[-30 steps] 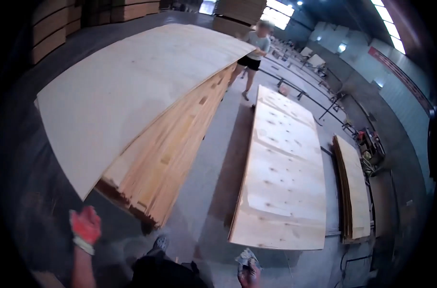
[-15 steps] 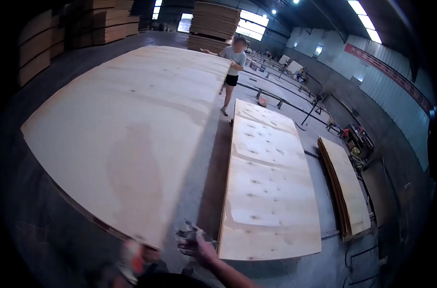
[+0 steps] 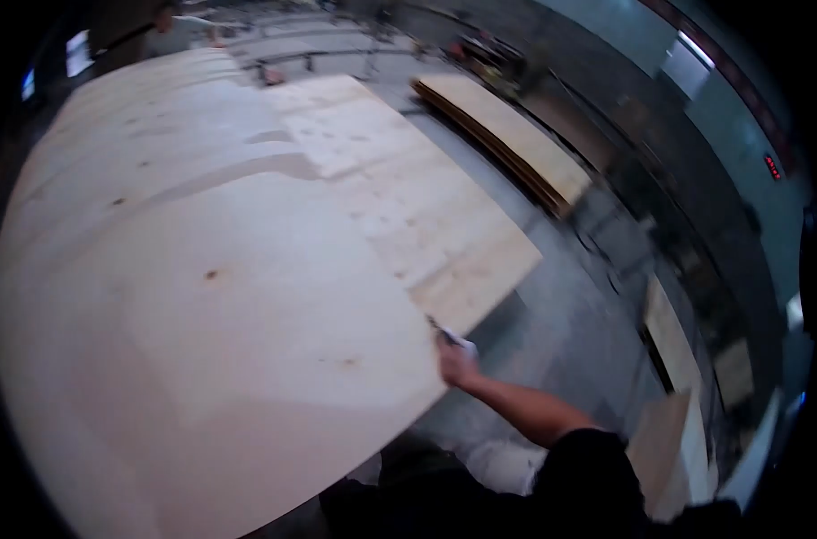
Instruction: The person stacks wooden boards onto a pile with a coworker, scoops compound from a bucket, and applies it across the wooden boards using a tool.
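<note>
A large pale plywood sheet with a few brown knots fills the left and middle of the head view. My right hand is closed at its right edge, near the closest corner. Something whitish covers part of the fingers, and blur hides its detail. Partly beneath the large sheet lies a second plywood sheet, paler and knot-marked, its right portion showing. My left hand is out of view.
Beyond the far edge stands another person. A low stack of narrow boards sits on the floor at right. More board pieces stand at lower right. Dark rails run across the back.
The large sheet has shifted right and now overlaps the knot-marked sheet. My right hand, earlier off the large sheet, is at its edge. My left hand has left view; the camera has turned.
</note>
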`<state>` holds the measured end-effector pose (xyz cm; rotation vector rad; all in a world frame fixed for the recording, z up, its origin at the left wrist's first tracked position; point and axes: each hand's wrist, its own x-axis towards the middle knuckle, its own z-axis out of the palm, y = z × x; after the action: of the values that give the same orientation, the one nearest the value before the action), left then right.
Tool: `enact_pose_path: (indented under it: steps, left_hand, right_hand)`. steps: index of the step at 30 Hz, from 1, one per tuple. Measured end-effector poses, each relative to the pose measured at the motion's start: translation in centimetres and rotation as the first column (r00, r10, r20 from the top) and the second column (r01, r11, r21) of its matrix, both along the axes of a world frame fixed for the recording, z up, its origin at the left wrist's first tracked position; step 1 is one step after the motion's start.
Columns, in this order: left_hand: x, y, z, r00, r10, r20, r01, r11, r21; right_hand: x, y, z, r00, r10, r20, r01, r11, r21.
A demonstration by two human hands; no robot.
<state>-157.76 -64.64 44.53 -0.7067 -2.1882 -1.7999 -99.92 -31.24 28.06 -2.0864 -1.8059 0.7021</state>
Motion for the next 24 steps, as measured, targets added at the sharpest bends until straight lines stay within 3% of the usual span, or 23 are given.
enact_pose_path:
  steps: [2, 4, 6, 7, 9, 10, 11, 12, 13, 15, 19, 21, 22, 23, 24]
  left_hand:
    - [0.3, 4.6, -0.6, 0.990, -0.142, 0.022, 0.143, 0.988, -0.052]
    - [2.0, 8.1, -1.0, 0.964, -0.262, 0.036, 0.264, 0.961, -0.085]
    - [4.2, 11.9, -0.3, 0.924, -0.381, 0.026, 0.382, 0.918, -0.108]
    - [5.9, 14.7, 0.7, 0.891, -0.454, 0.016, 0.451, 0.882, -0.138]
    - [9.6, 18.2, 2.0, 0.823, -0.568, -0.001, 0.559, 0.811, -0.171]
    - [11.7, 20.4, 2.8, 0.780, -0.626, -0.011, 0.612, 0.766, -0.196]
    - [13.9, 22.8, 3.6, 0.732, -0.680, -0.024, 0.660, 0.718, -0.220]
    - [16.5, 25.0, 4.3, 0.678, -0.734, -0.038, 0.704, 0.664, -0.251]
    - [18.5, 26.6, 4.0, 0.627, -0.778, -0.048, 0.742, 0.614, -0.270]
    - [23.5, 30.3, 4.6, 0.528, -0.847, -0.054, 0.796, 0.517, -0.315]
    - [33.6, 36.7, 4.6, 0.361, -0.930, -0.071, 0.852, 0.360, -0.380]
    - [38.0, 39.7, 4.1, 0.291, -0.954, -0.075, 0.869, 0.296, -0.397]
    - [39.7, 41.1, 3.8, 0.266, -0.962, -0.069, 0.875, 0.271, -0.401]
    - [41.1, 42.4, 3.7, 0.247, -0.967, -0.065, 0.876, 0.251, -0.412]
    - [42.4, 43.8, 3.5, 0.233, -0.971, -0.063, 0.875, 0.237, -0.421]
  right_hand:
    - [-2.6, -2.2, -4.9, 0.996, 0.002, -0.087, -0.011, 0.995, -0.103]
    - [-6.3, -4.4, -11.9, 0.998, -0.065, 0.015, 0.066, 0.965, -0.253]
    - [-10.6, -7.3, -17.1, 0.941, -0.235, -0.245, 0.159, 0.943, -0.294]
    - [-11.5, -7.2, -18.0, 0.925, -0.260, -0.279, 0.164, 0.932, -0.323]
    - [-12.6, -7.9, -19.7, 0.931, -0.226, -0.286, 0.036, 0.839, -0.544]
    - [-13.4, -8.4, -21.6, 0.911, -0.250, -0.328, 0.028, 0.831, -0.555]
    - [-14.4, -8.9, -25.7, 0.904, -0.182, -0.387, -0.038, 0.867, -0.497]
    - [-15.3, -8.7, -26.2, 0.890, -0.113, -0.442, -0.099, 0.898, -0.428]
    - [-16.1, -8.8, -27.6, 0.871, -0.144, -0.471, -0.078, 0.904, -0.421]
    - [-15.4, -8.7, -24.1, 0.807, -0.231, -0.544, -0.098, 0.855, -0.509]
    - [-17.6, -7.0, -34.0, 0.800, -0.141, -0.583, -0.162, 0.885, -0.437]
    - [-15.2, -5.0, -35.1, 0.869, 0.130, -0.477, -0.136, 0.990, 0.022]
    - [-12.7, -3.1, -35.5, 0.880, 0.102, -0.464, -0.108, 0.994, 0.014]
    - [-9.8, -0.4, -34.3, 0.704, -0.080, -0.706, -0.187, 0.938, -0.292]
    - [-7.0, 2.3, -33.0, 0.478, -0.327, -0.815, -0.344, 0.785, -0.516]
